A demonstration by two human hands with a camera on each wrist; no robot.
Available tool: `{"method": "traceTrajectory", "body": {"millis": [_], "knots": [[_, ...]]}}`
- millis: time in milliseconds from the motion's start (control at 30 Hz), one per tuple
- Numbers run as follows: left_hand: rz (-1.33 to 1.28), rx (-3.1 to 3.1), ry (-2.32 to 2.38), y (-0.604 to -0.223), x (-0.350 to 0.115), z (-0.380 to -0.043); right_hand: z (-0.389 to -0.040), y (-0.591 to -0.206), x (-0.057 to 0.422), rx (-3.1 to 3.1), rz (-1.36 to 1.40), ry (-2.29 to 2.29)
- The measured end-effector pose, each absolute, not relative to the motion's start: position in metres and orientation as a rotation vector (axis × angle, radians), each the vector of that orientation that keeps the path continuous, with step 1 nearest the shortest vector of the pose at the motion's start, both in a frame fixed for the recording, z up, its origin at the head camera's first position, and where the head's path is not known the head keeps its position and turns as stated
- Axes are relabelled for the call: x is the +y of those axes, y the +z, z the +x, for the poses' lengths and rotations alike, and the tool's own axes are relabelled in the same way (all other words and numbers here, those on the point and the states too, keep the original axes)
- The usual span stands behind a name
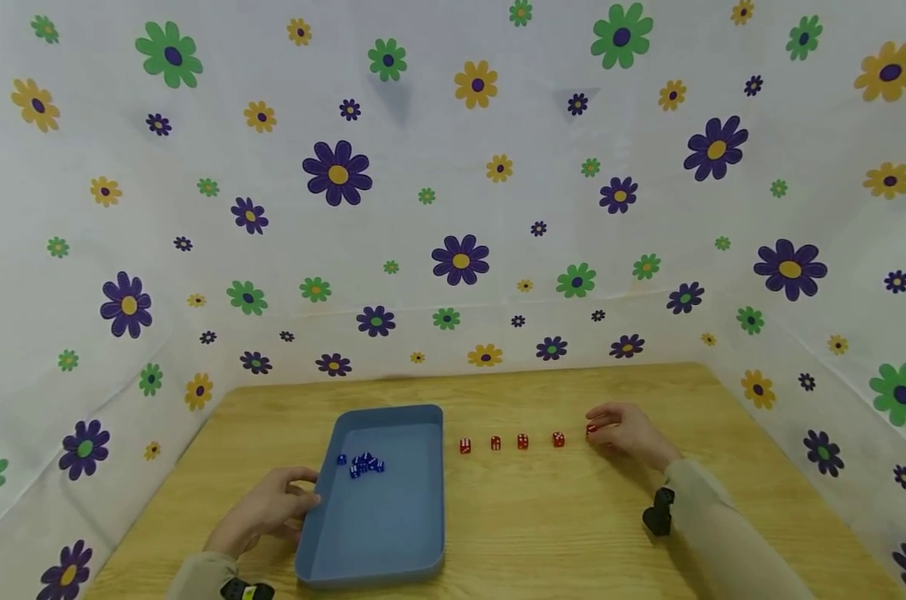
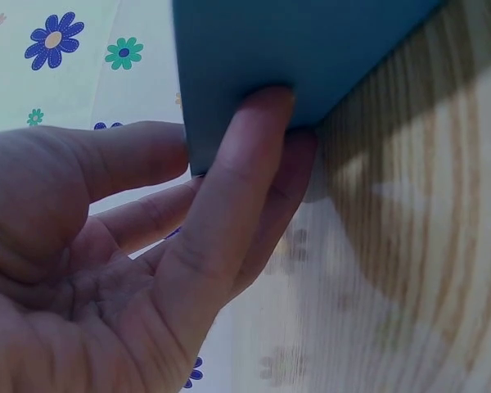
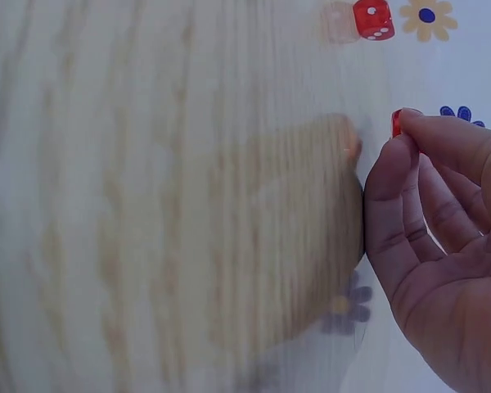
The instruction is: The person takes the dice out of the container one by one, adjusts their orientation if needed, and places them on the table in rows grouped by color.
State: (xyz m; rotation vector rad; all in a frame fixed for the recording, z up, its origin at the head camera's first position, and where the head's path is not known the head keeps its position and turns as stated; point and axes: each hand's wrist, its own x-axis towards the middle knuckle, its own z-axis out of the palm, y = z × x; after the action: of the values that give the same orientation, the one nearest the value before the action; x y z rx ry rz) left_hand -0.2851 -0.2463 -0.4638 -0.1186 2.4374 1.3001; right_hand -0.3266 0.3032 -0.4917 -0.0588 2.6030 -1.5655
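Note:
My right hand [image 1: 627, 435] pinches a red die [image 3: 397, 123] between thumb and fingertip, low over the table at the right end of a row of red dice [image 1: 523, 442]. Part of the held die is hidden by the fingers. Another red die [image 3: 373, 20] shows beyond the fingertips in the right wrist view. At the left, my left hand [image 1: 271, 507] rests against the long side of a blue tray [image 1: 377, 542]. Its fingertips touch the tray's outer wall [image 2: 254, 49], fairly straight. Several dark blue dice [image 1: 366, 464] lie clustered inside the tray toward its far end.
A light wooden table [image 1: 543, 533] lies under everything. White cloth [image 1: 422, 242] printed with flowers hangs behind the table and along both sides. A dark strapped device [image 1: 658, 512] sits on the right wrist.

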Motion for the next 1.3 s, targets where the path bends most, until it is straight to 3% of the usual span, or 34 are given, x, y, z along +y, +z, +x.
{"method": "traceTrajectory", "body": {"millis": [367, 1300], "knots": [[-0.086, 2.453, 1.297, -0.456, -0.248, -0.291, -0.339, -0.491, 0.303, 2.547, -0.074, -1.615], [-0.091, 2.457, 1.257, -0.460, -0.249, -0.285, -0.327, -0.495, 0.306, 2.509, -0.129, -1.554]]}}
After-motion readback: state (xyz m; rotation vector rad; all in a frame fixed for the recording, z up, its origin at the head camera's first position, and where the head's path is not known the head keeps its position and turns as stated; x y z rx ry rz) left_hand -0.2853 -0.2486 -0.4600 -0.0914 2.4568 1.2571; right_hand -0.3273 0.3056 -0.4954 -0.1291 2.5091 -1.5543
